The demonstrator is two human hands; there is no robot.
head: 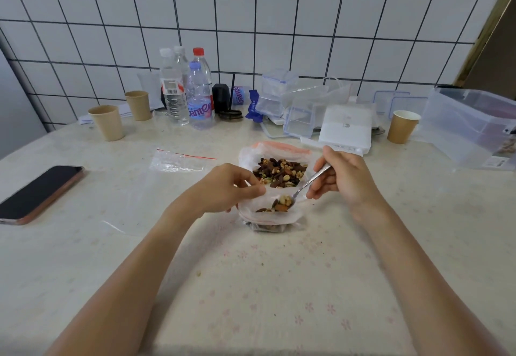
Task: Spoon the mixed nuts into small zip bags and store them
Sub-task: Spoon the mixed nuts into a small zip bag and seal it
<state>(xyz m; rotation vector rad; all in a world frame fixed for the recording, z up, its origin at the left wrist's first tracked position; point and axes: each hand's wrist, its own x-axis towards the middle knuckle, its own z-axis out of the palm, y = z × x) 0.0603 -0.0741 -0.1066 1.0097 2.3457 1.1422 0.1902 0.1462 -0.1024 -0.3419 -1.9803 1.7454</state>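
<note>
Mixed nuts (280, 175) lie heaped in a large open plastic bag (248, 157) at the table's middle. Just in front of it stands a small zip bag (279, 217) with a red seal line and a few nuts inside. My left hand (229, 188) pinches the small bag's top edge and holds its mouth open. My right hand (342, 177) grips the handle of a metal spoon (310, 181). The spoon's bowl, loaded with nuts, sits inside the mouth of the small bag. Another empty small zip bag (178, 160) lies flat to the left.
A phone (39, 192) lies at the left edge. Paper cups (107, 125) (402, 126), water bottles (195, 93), clear lidded containers (298, 122), a white box (346, 129) and a big clear bin (469, 129) line the back by the tiled wall. Crumbs dot the tablecloth.
</note>
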